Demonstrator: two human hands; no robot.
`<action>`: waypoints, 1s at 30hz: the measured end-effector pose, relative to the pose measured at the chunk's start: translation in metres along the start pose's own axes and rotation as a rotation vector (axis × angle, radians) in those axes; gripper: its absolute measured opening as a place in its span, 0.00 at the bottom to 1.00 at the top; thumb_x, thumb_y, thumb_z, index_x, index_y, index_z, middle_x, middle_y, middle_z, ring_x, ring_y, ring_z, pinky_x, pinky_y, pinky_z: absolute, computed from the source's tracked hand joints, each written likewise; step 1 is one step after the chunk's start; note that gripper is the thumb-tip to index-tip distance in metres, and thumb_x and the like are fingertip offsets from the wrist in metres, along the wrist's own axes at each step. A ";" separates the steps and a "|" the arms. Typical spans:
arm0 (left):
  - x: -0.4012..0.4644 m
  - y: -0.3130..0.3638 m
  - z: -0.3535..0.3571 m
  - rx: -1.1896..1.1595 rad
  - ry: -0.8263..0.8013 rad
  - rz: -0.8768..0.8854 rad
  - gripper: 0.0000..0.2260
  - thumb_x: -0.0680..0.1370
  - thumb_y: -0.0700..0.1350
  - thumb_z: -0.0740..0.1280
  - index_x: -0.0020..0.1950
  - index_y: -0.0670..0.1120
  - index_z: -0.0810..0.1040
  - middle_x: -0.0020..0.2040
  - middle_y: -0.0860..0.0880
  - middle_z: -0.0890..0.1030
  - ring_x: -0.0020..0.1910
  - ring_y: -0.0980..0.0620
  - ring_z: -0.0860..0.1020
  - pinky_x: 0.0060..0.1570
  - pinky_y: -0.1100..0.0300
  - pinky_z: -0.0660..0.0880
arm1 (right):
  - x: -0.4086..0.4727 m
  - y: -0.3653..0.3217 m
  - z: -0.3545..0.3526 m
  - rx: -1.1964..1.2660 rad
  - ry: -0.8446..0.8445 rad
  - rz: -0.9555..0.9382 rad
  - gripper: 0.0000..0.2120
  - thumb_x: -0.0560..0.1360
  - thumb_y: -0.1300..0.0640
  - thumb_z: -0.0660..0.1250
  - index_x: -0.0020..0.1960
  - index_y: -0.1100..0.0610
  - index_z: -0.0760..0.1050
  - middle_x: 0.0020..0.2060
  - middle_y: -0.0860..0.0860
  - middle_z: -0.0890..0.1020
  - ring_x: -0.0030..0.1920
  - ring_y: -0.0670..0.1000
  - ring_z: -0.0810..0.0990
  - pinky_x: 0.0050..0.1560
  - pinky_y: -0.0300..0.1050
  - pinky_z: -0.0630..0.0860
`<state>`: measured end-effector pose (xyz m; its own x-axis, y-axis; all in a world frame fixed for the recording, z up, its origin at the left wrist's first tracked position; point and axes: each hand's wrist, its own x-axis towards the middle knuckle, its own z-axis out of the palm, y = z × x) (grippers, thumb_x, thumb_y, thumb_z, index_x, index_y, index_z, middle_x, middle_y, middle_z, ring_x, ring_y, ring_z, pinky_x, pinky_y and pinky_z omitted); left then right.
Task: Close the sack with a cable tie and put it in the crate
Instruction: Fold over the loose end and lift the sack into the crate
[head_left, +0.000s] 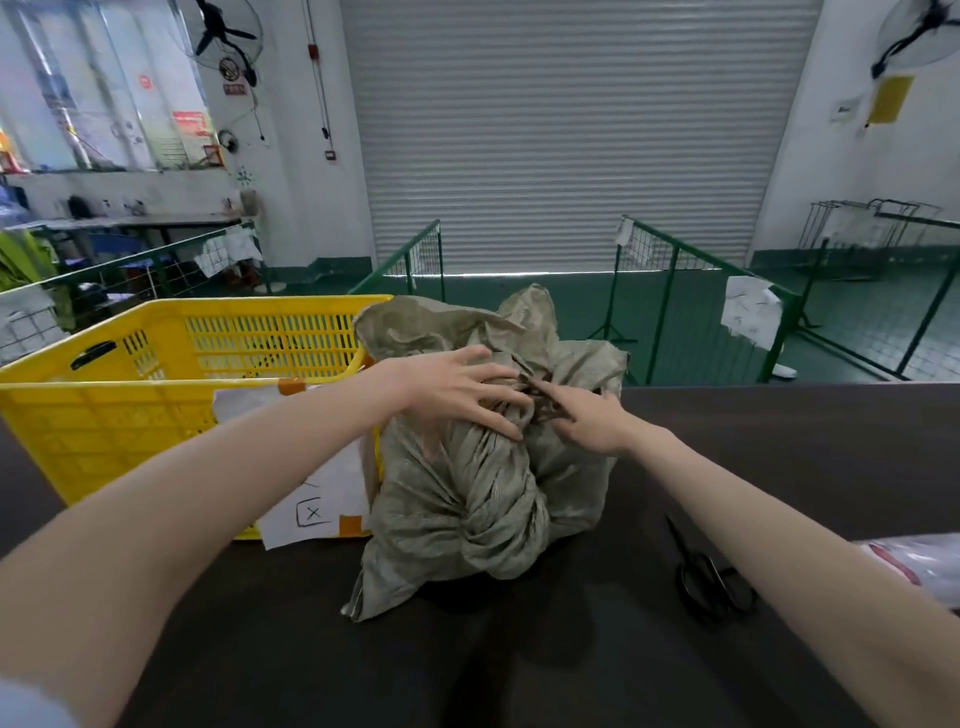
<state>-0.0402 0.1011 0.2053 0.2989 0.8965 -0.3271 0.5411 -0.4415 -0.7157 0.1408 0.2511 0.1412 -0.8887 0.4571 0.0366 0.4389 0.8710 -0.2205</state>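
Dark table (779, 441): sack (467, 499), crate (104, 415), scissors (711, 577)

A white paper sheet (317, 499) taped to the front of the yellow slatted plastic crate (130, 415), left of centre in the frame, bears a hand-drawn box with an "X" inside. Red signs (189, 124) on the windows at upper left and a yellow notice (889, 98) on the wall at upper right are too blurred to read.
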 end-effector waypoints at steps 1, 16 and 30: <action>0.004 -0.001 0.001 0.005 0.005 -0.031 0.40 0.74 0.56 0.69 0.77 0.60 0.45 0.80 0.50 0.43 0.78 0.42 0.43 0.72 0.38 0.50 | -0.005 0.000 0.000 -0.027 -0.020 -0.001 0.28 0.79 0.54 0.56 0.76 0.48 0.51 0.75 0.50 0.62 0.74 0.53 0.60 0.70 0.62 0.57; -0.018 0.068 0.038 -1.441 0.483 -0.732 0.09 0.76 0.39 0.63 0.49 0.52 0.68 0.46 0.48 0.80 0.47 0.45 0.78 0.50 0.49 0.74 | -0.073 0.003 0.073 -0.423 0.122 -0.031 0.56 0.60 0.50 0.75 0.77 0.50 0.42 0.77 0.55 0.52 0.76 0.59 0.51 0.65 0.68 0.61; -0.015 0.080 0.020 -2.166 0.582 -1.052 0.07 0.80 0.38 0.59 0.56 0.43 0.73 0.52 0.45 0.79 0.54 0.47 0.77 0.53 0.54 0.76 | -0.017 0.005 0.049 -0.634 0.668 -0.279 0.16 0.67 0.62 0.68 0.54 0.54 0.80 0.38 0.50 0.79 0.38 0.55 0.77 0.40 0.48 0.71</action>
<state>-0.0168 0.0530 0.1402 -0.5751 0.8160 -0.0589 0.1601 0.1828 0.9700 0.1519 0.2386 0.0918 -0.7991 0.0565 0.5985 0.3873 0.8098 0.4407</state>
